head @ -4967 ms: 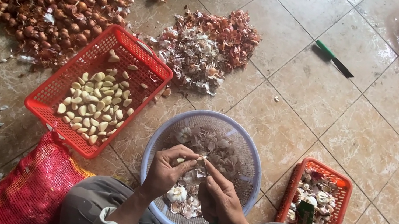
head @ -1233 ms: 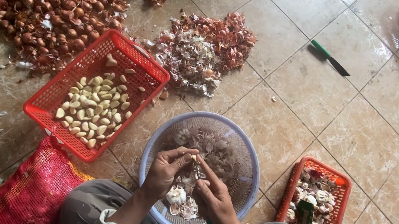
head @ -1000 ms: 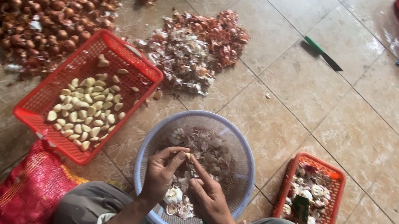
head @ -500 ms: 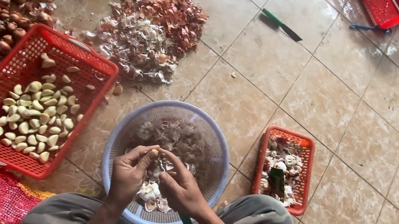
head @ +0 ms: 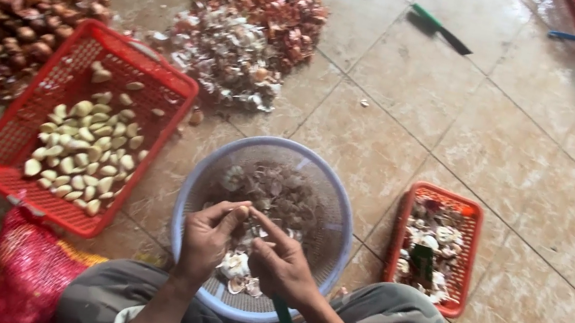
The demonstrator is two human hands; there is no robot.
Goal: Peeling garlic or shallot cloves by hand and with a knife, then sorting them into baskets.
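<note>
Both my hands over round blue colander (head: 337,218): left hand (head: 205,238) pinching shallot (head: 242,212), right hand (head: 283,263) gripping green-handled knife (head: 284,317). Grip unchanged from second ago; peeling ongoing. Red basket (head: 10,172) of peeled shallots left of colander.

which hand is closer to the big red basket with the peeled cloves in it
Left. The left hand hovers over the round strainer's near-left side, just right of the big red basket; the right hand sits farther right.
</note>
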